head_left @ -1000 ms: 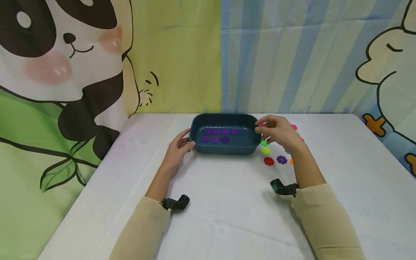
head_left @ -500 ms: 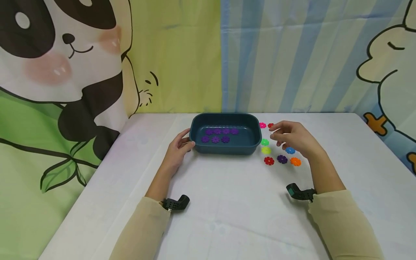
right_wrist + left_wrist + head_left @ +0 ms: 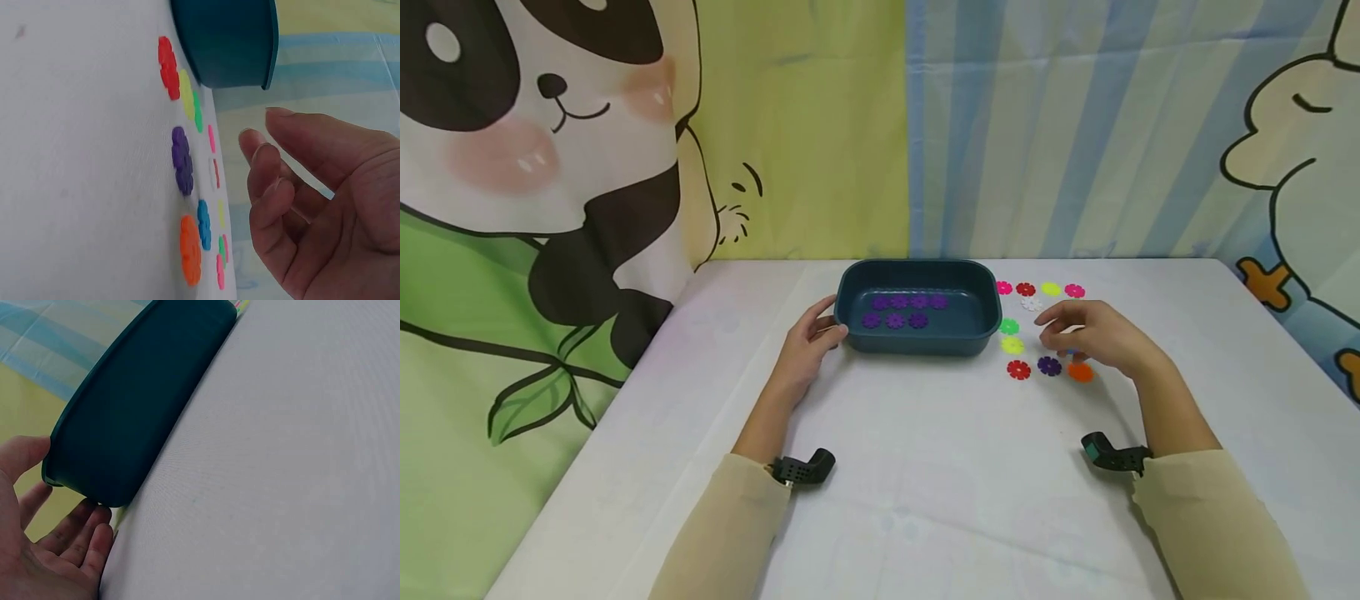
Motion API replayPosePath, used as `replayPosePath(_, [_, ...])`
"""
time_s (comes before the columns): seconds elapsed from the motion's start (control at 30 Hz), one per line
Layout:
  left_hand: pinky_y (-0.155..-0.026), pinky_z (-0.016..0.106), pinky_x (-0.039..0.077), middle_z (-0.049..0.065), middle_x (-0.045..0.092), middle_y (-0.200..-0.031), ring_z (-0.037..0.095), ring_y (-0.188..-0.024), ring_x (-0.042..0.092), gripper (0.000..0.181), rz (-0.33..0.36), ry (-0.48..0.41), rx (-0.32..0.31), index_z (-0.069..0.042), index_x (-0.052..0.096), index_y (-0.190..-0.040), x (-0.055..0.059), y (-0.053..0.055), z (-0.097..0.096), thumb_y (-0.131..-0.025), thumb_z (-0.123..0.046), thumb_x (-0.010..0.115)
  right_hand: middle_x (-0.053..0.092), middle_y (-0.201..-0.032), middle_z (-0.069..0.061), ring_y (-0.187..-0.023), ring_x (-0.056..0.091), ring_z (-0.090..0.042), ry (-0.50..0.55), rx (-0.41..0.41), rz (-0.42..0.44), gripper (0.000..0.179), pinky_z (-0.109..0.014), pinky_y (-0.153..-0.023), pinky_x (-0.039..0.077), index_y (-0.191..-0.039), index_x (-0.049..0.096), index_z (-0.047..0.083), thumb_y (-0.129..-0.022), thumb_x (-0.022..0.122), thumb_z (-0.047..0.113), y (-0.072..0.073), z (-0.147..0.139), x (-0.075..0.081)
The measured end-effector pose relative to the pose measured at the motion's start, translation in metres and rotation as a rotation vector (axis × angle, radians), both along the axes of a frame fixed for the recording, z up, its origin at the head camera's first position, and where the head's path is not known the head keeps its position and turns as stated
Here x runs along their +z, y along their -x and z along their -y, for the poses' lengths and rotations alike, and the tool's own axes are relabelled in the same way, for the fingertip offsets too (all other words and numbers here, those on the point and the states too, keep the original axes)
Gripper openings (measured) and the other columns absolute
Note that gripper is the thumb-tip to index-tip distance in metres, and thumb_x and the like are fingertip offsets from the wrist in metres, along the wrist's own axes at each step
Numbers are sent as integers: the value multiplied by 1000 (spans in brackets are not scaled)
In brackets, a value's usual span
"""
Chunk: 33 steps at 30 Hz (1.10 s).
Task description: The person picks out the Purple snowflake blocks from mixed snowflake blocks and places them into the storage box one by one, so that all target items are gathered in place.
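Seven purple flower discs (image 3: 901, 311) lie in the unlabelled teal tray (image 3: 850, 321)

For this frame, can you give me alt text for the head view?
A right hand hovers empty over coloured flower discs, near a purple disc, beside a teal tray holding seven purple discs. The left hand touches the tray's left end.

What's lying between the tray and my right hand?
Green, yellow and white flower pieces lie between the tray and the right hand, in the head view.
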<state>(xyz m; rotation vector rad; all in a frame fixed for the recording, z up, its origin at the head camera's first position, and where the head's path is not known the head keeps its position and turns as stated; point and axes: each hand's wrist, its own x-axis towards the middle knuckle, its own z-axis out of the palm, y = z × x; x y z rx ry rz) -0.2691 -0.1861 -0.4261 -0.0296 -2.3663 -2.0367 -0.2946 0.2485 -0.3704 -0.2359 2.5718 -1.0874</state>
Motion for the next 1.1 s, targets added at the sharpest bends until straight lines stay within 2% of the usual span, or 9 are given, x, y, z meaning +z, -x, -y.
replayPosePath(0.37, [-105,36,47,16,59,-145,26,-127,59,60,4,4,-7,-27,43,-158,0,0,2,-102,-21,65,63,-121,-14,-103,57,-27,-137,76,43,41,-33,-74,55,-130,65,7,-92,75,17,-3,-10,-6])
replayPosePath(0.77, [-105,35,47,16,59,-145,26,-129,58,60,5,3,-5,-29,44,-157,-1,2,1,-102,-23,65,61,-113,-13,-110,53,-33,-250,35,29,41,-32,-75,55,-124,69,8,-86,80,19,-5,-3,-9])
replayPosePath(0.97, [-109,41,45,16,58,-145,28,-129,58,59,7,-1,-6,-29,44,-157,-2,1,1,-102,-23,65,64,-110,-12,-110,54,-33,-288,51,9,36,-36,-77,55,-116,71,8,-84,82,20,-6,0,-8])
replayPosePath(1.1, [-107,38,46,15,59,-145,27,-129,59,59,3,2,-6,-29,44,-157,-2,1,1,-102,-23,66,63,-109,-11,-108,53,-32,-297,62,14,36,-36,-78,54,-115,71,8,-83,83,20,-7,1,-7])
